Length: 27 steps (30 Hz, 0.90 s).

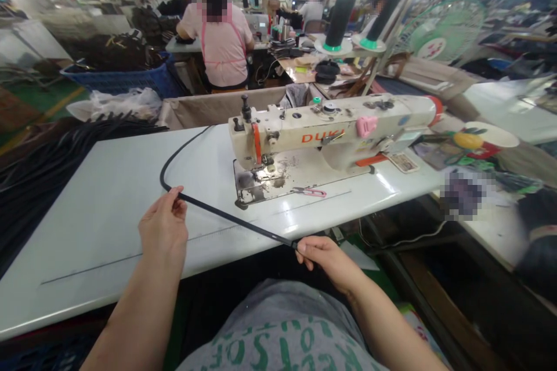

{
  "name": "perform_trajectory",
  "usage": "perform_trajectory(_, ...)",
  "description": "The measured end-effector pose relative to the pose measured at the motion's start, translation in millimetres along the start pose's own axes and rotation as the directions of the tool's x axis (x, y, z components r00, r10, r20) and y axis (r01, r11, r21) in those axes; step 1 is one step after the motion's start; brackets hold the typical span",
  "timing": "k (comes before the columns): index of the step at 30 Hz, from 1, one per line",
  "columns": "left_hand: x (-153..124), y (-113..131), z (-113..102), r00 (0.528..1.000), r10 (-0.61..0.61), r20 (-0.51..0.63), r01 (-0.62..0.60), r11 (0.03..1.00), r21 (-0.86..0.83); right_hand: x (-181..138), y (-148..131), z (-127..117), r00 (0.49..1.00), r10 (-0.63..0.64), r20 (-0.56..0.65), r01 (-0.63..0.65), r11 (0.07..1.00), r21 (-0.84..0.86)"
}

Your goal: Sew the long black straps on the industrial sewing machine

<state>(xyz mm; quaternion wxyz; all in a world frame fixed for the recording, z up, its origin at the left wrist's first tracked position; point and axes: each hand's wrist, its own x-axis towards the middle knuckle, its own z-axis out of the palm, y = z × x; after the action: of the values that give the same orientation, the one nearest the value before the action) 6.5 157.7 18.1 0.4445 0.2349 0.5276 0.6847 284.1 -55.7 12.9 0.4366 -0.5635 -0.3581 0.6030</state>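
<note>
A long, narrow black strap point(235, 219) runs between my hands across the front of the white sewing table. My left hand point(167, 223) pinches it partway along, over the tabletop. Beyond that hand the strap bends and trails back toward the far edge of the table. At the front edge, my right hand point(322, 255) grips the strap's near end between thumb and fingers. The stretch between the hands looks straight and taut. Behind it stands an industrial sewing machine point(331, 127), with pink-handled thread snips point(311, 192) lying by its bed plate.
Many black straps point(65, 156) hang in a pile at the left. Behind the table are a blue basket point(130, 76) of dark material and a co-worker in pink point(224, 46), seated facing away. Black thread cones point(342, 20) and a green fan point(439, 32) stand at back right.
</note>
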Motion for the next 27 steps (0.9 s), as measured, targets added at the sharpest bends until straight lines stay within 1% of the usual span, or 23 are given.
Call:
perform_trajectory(4, 7.0, -2.2, -4.2, 1.000, 0.005, 0.014, -0.005, 1.000, 0.006, 0.3, 0.2, -0.1, 0.999, -0.030, 0.026, 0.031, 0.999, -0.039)
perform_trajectory(6, 14.7, -1.2, -6.0, 1.000, -0.004, 0.015, 0.005, 1.000, -0.014, -0.4, -2.4, -0.1, 0.995, -0.039, 0.087, 0.045, 0.996, -0.073)
perform_trajectory(8, 22.9, 0.8, -7.4, 0.998, -0.033, 0.061, 0.033, 0.999, -0.001, -0.6, -6.6, 1.6, 0.984, -0.057, 0.171, 0.080, 0.988, -0.131)
perform_trajectory(10, 28.3, 1.7, -8.3, 0.989, -0.088, 0.123, 0.081, 0.995, 0.060, 1.6, -11.2, 6.9, 0.968, -0.094, 0.234, 0.145, 0.966, -0.213)
perform_trajectory(12, 28.4, -0.2, -9.0, 0.979, -0.130, 0.154, 0.108, 0.984, 0.142, 7.8, -15.1, 16.6, 0.959, -0.143, 0.245, 0.214, 0.932, -0.293)
perform_trajectory(13, 26.2, -2.3, -9.6, 0.981, -0.129, 0.148, 0.102, 0.979, 0.177, 12.4, -16.5, 22.9, 0.960, -0.160, 0.232, 0.231, 0.917, -0.324)
perform_trajectory(14, 22.6, -4.9, -10.4, 0.985, -0.108, 0.136, 0.078, 0.974, 0.211, 17.9, -17.5, 30.1, 0.963, -0.167, 0.209, 0.233, 0.909, -0.346)
perform_trajectory(16, 12.1, -10.2, -12.8, 0.991, -0.016, 0.136, -0.026, 0.952, 0.305, 30.6, -18.4, 45.6, 0.970, -0.171, 0.171, 0.225, 0.900, -0.374)
perform_trajectory(17, 5.5, -12.3, -14.1, 0.984, 0.041, 0.171, -0.102, 0.926, 0.364, 37.4, -18.2, 53.3, 0.972, -0.173, 0.158, 0.222, 0.896, -0.384)
perform_trajectory(18, -1.5, -13.7, -15.3, 0.967, 0.088, 0.241, -0.185, 0.889, 0.418, 44.0, -17.7, 60.6, 0.973, -0.179, 0.148, 0.224, 0.892, -0.394)
perform_trajectory(19, -8.7, -14.4, -15.9, 0.935, 0.119, 0.335, -0.270, 0.850, 0.452, 50.2, -17.0, 67.4, 0.971, -0.194, 0.138, 0.234, 0.885, -0.403)
perform_trajectory(20, -15.9, -14.5, -15.8, 0.889, 0.132, 0.439, -0.349, 0.816, 0.462, 55.6, -16.2, 73.6, 0.968, -0.213, 0.132, 0.249, 0.876, -0.414)
perform_trajectory(21, -22.6, -13.9, -14.7, 0.832, 0.123, 0.541, -0.413, 0.788, 0.455, 60.0, -15.6, 79.2, 0.964, -0.231, 0.130, 0.264, 0.867, -0.423)
perform_trajectory(23, -33.5, -12.3, -9.5, 0.708, 0.068, 0.703, -0.492, 0.761, 0.423, 65.5, -15.0, 88.8, 0.955, -0.257, 0.150, 0.297, 0.848, -0.439)
perform_trajectory(25, -39.6, -11.3, -1.6, 0.583, 0.004, 0.813, -0.532, 0.758, 0.378, 67.1, -15.1, 95.7, 0.941, -0.274, 0.198, 0.336, 0.831, -0.444)
perform_trajectory(27, -41.0, -12.6, 5.9, 0.470, -0.025, 0.882, -0.572, 0.753, 0.326, 67.2, -14.4, 97.9, 0.923, -0.300, 0.240, 0.380, 0.805, -0.455)
